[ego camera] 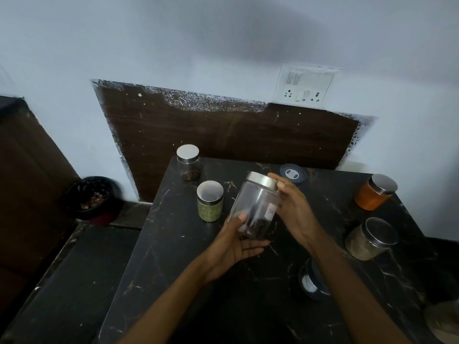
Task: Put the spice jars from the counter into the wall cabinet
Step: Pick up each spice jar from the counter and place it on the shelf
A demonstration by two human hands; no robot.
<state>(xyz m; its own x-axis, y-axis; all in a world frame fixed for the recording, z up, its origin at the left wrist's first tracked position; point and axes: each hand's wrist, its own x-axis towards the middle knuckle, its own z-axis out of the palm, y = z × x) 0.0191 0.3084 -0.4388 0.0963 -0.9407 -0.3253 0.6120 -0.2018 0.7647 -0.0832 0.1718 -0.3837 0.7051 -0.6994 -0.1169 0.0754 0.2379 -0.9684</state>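
Note:
A clear glass spice jar [255, 204] with a steel lid and a dark spice at its bottom hangs tilted above the black marble counter [173, 256]. My left hand [236, 244] cups its base from below. Around its upper side and lid rim wraps my right hand [293, 209]. On the counter stand a jar of green spice [210, 201], a jar with dark bits [188, 162] at the far left corner, an orange-filled jar [373, 192] and a beige-filled jar [370, 240] on the right. No wall cabinet is in view.
A dark round lid or container [292, 173] lies at the counter's back edge, and a dark-lidded jar [311, 281] sits near my right forearm. A bin [90, 197] stands on the floor at left. A switch panel [305, 83] is on the wall.

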